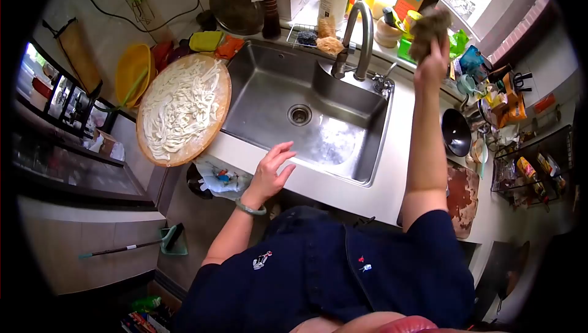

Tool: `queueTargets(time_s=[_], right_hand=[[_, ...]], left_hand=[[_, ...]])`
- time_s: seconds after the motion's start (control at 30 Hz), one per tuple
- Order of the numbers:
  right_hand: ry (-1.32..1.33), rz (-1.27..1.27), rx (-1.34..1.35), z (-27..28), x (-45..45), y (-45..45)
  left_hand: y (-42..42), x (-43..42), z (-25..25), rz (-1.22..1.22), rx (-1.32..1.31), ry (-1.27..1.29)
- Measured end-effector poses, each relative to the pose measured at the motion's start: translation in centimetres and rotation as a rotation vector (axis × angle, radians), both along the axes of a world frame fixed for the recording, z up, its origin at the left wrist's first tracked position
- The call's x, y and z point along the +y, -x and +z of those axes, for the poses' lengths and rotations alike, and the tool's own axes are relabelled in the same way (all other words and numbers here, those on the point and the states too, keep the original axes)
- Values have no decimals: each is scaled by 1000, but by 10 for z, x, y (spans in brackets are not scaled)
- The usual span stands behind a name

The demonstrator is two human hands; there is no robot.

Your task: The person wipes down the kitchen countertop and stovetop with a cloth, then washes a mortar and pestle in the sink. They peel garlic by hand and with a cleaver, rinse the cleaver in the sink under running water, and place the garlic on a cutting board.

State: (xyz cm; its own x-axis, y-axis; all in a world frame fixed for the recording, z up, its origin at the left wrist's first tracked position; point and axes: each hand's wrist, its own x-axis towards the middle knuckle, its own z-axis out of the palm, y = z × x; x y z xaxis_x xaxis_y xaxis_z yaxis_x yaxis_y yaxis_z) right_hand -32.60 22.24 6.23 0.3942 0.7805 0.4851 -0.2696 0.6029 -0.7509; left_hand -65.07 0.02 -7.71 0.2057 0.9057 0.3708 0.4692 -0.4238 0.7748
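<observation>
My right hand [433, 63] is raised near the window sill, its fingers wrapped round a crumpled grey-brown cloth [430, 30], slightly blurred. Nothing is in my left hand [274, 170], whose fingers are apart over the counter's front edge, just before the sink [257, 112]. The steel sink has a wet patch right of its drain [299, 115]. Left of the sink rests a round wooden board [225, 97] covered with floury white noodles [180, 109].
A tall faucet [366, 39] rises behind the sink. Soap bottle [334, 2] and scrubbers [329, 45] stand at the back. A black bowl [456, 131] and a worn reddish board [462, 195] lie right of my right arm. A yellow basin [131, 66] leans at the left wall.
</observation>
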Motion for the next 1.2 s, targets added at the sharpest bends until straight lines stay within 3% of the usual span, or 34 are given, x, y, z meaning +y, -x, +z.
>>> queueTargets(time_s=[0.03, 0.1, 0.17, 0.23, 0.33, 0.37, 0.43, 0.53, 0.57, 0.63, 0.67, 0.7, 0.8, 0.83, 0.87, 0.9, 0.93, 1.1, 1.2], right_hand=[[-53, 40, -183, 13, 17, -1], [-604, -323, -897, 20, 58, 16], [-79, 384, -971, 0, 75, 29], [-137, 56, -1145, -16, 73, 39], [-184, -41, -1065, -24, 69, 41], [-194, -229, -1114, -24, 60, 43], [-168, -341, -888, -22, 30, 42], [-78, -512, -864, -50, -26, 21], [-109, -530, -843, -59, -53, 15], [83, -453, -821, -81, -112, -3], [204, -350, -647, -72, -146, -8], [168, -423, -709, -56, -175, -19], [-183, -422, -607, 46, -259, -28], [-482, -348, -546, 71, -276, -32], [-464, -154, -802, 107, -318, -58], [-583, -424, -872, 129, -336, -49], [-676, -516, -989, 149, -350, -42], [-839, -592, -1330, 183, -387, -37], [-863, -625, -1426, 196, -405, -63]], left_hand=[[-10, 4, 7, -17, -7, -17], [-28, 10, 15, -25, -7, -24], [-40, 9, 20, -45, -4, -29], [-47, 12, 27, -73, 3, -59], [-50, 14, 30, -89, -21, 1], [-50, 16, 31, -144, -19, 23], [-48, 22, 31, -132, 82, -38], [-48, 29, 15, -209, 30, 8], [-49, 30, 11, -235, -23, 91], [-46, 42, 7, -289, -69, 119], [-47, 48, 19, -337, -217, 120], [-49, 56, 41, -376, -367, 121], [-56, 81, 134, -495, -396, -379], [-55, 89, 163, -578, -460, -469], [-61, 103, 200, -832, -518, -628], [-66, 110, 221, -1086, -577, -785], [-77, 110, 240, -1219, -581, -878], [-129, 85, 276, -1405, -547, -1000], [-180, 67, 294, -1354, -497, -1124]])
